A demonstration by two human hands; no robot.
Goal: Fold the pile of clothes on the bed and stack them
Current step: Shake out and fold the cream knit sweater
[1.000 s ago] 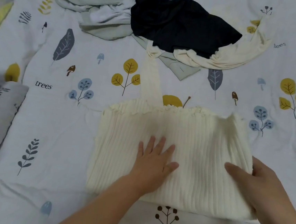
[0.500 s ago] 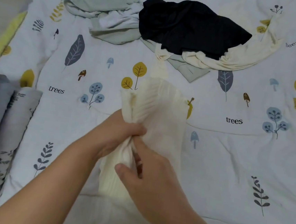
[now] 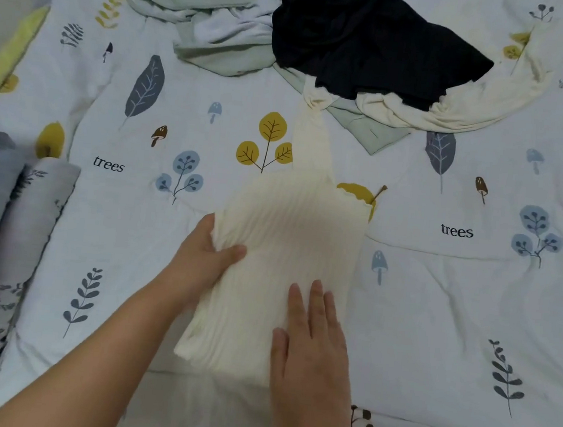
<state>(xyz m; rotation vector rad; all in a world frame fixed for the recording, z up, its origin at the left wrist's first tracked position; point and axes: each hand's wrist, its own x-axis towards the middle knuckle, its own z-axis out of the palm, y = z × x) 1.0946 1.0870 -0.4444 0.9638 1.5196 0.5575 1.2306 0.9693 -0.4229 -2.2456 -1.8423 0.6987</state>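
Left hand (image 3: 205, 261) grips ribbed cream top (image 3: 278, 264); right hand (image 3: 312, 347) flat atop.

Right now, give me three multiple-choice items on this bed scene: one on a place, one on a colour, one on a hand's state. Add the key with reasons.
1. Where does the dark garment lie?
A. On the unfolded pile at the far side of the bed
B. Under the left hand
C. On the rolled bedding at the left

2. What colour is the ribbed top being folded?
A. Navy
B. Cream
C. Pale green

3. How is the right hand placed?
A. Gripping the strap
B. Lifted clear of the top
C. Flat on the top, fingers straight

Key: 1 A, it drapes over the other clothes; 2 B, cream ribbing shows; 3 C, the palm presses while the left hand grips the edge.
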